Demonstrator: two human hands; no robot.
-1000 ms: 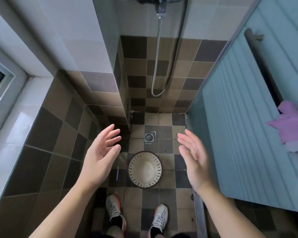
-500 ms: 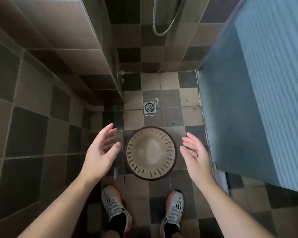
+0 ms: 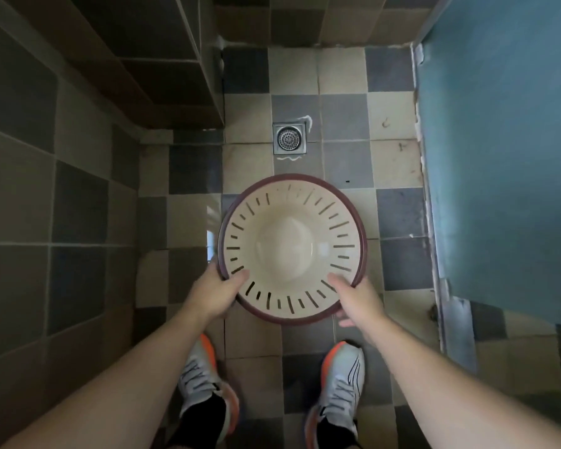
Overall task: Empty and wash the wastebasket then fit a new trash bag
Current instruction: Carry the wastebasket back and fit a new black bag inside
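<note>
- The basket (image 3: pixel 292 249) stands upright on the checkered floor (image 3: pixel 344 72), just in front of the drain (image 3: pixel 289 138); its outer wall is hidden from this top-down view.
- The left hand (image 3: pixel 216 294) grips the near-left rim, thumb inside; its other fingers are hidden beneath the rim.
- The right hand (image 3: pixel 357 298) grips the near-right rim, thumb inside, fingers blurred beneath.
- Both shoes (image 3: pixel 339 384) are cut off by the lower frame edge.
- The blue door (image 3: pixel 506 150) runs past the right edge.
</note>
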